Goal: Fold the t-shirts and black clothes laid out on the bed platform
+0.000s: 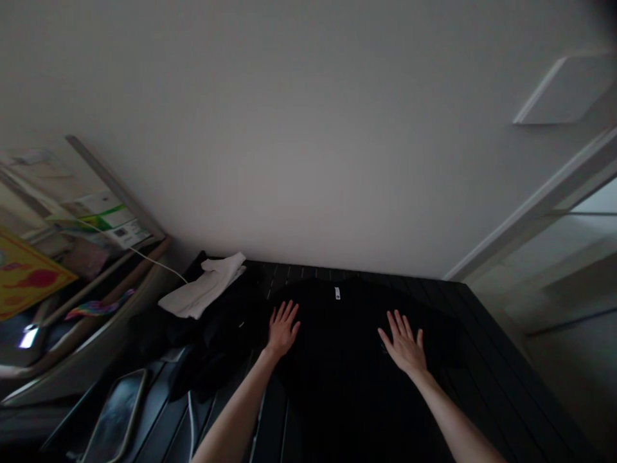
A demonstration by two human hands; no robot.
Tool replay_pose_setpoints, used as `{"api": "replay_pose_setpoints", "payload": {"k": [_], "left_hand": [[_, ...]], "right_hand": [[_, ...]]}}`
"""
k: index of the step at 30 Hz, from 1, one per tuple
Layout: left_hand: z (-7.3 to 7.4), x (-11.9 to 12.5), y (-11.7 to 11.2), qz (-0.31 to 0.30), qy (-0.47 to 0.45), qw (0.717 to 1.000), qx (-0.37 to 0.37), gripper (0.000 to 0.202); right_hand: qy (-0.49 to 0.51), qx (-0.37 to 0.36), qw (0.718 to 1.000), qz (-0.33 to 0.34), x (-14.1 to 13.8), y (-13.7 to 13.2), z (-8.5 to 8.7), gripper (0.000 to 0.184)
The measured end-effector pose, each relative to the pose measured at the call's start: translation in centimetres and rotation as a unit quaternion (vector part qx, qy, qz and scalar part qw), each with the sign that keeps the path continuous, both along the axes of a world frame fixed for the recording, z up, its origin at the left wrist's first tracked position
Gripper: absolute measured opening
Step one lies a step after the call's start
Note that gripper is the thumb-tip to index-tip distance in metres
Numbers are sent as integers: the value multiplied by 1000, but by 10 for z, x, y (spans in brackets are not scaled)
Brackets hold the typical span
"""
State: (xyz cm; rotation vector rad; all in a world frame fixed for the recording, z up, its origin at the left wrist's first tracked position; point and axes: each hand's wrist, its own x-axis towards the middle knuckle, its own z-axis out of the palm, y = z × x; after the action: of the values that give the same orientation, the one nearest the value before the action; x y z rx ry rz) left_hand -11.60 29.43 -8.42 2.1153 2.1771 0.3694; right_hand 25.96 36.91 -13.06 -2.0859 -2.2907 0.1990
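Left hand (pixel 283 330) and right hand (pixel 403 345): both released, fingers spread, palms down on a black garment (pixel 340 341) (white tag (pixel 337 293) near its upper edge), grasping nothing.

This looks like a small room in a home. A plain painted wall (pixel 289 128) rises behind a dark slatted bench (pixel 501 366), and a white door frame (pixel 535 206) runs past the bench's right edge. Off its left edge, a cluttered shelf (pixel 96 302) carries printed papers (pixel 113 225) and a yellow printed board (pixel 29 270). A black garment (pixel 347 347), a white cloth (pixel 202 286) and what looks like a phone (pixel 116 418) lie on the bench, domestic rather than industrial things.
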Motion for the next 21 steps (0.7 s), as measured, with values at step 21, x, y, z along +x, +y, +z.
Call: {"api": "replay_pose_setpoints", "payload": {"k": [21], "left_hand": [[37,77,-17,-43,-133,990,-15,43]], "right_hand": [[-12,84,996,13,-40,-22,23,63]]}}
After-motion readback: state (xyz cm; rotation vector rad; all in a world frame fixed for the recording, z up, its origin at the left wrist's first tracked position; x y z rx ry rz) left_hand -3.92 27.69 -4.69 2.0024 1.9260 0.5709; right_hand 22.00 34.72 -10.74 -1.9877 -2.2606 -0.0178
